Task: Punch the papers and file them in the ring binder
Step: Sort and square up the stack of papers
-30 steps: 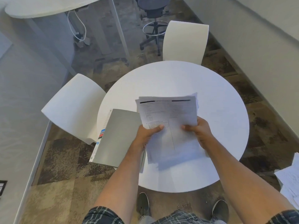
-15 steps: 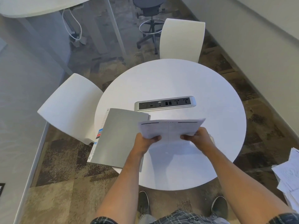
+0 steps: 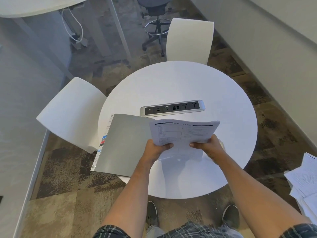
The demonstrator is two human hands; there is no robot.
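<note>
Head view: both hands held a stack of papers [image 3: 184, 133] above the near half of the round white table [image 3: 188, 83]. The left hand [image 3: 155, 149] gripped the stack's left lower edge, thumb curled on top. The right hand [image 3: 210, 146] gripped the right lower edge the same way, thumb on top. The stack was tilted, printed side up, with its far edge bowed slightly; whether its near edge touched the table could not be told.

The grey ring binder [image 3: 127, 145] lay closed on the table's left side, just left of the papers, its near left corner hanging past the table edge. Coloured tabs showed along its left side. The papers' left corner overlapped the binder's right edge.

A silver power strip [image 3: 172, 108] sat in the table middle, just beyond the papers. Two white chairs stood at the table, one left [image 3: 72, 112], one far [image 3: 189, 40]. Loose sheets [image 3: 304, 179] lay at the right frame edge. An office stool [image 3: 156, 19] stood beyond.
</note>
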